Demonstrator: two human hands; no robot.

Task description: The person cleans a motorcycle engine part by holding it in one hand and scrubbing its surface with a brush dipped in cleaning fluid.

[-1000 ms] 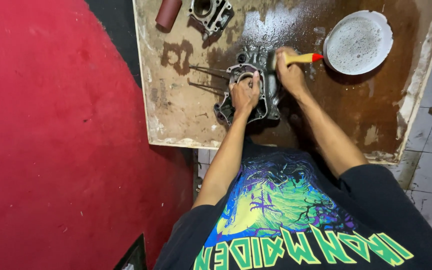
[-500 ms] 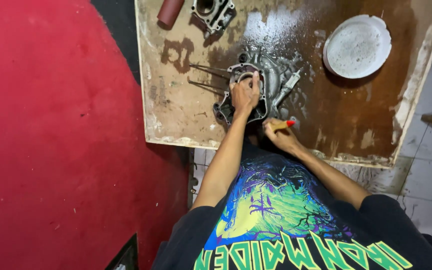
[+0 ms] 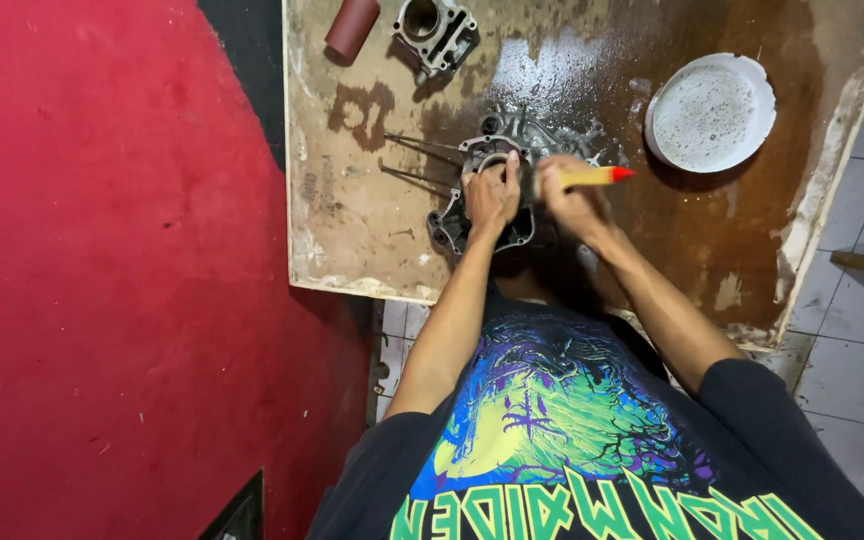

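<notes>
A dark, wet metal engine casing point(image 3: 537, 135) lies on a stained wooden board point(image 3: 352, 230). My left hand point(image 3: 492, 195) grips the casing's near left side and steadies it. My right hand point(image 3: 567, 200) is shut on a brush with a yellow handle and red tip point(image 3: 600, 176), held against the middle of the casing. The brush's bristles are hidden between my hands. Thin metal studs point(image 3: 417, 150) stick out from the casing toward the left.
A white bowl point(image 3: 712, 112) with foamy liquid stands at the board's right. A grey engine cylinder point(image 3: 437, 32) and a dark red roll point(image 3: 352, 27) lie at the far edge. A red wall point(image 3: 102, 270) is on the left, white floor tiles point(image 3: 852, 340) on the right.
My right hand came back up from the board's near edge to the casing with the brush. My left hand has stayed on the casing.
</notes>
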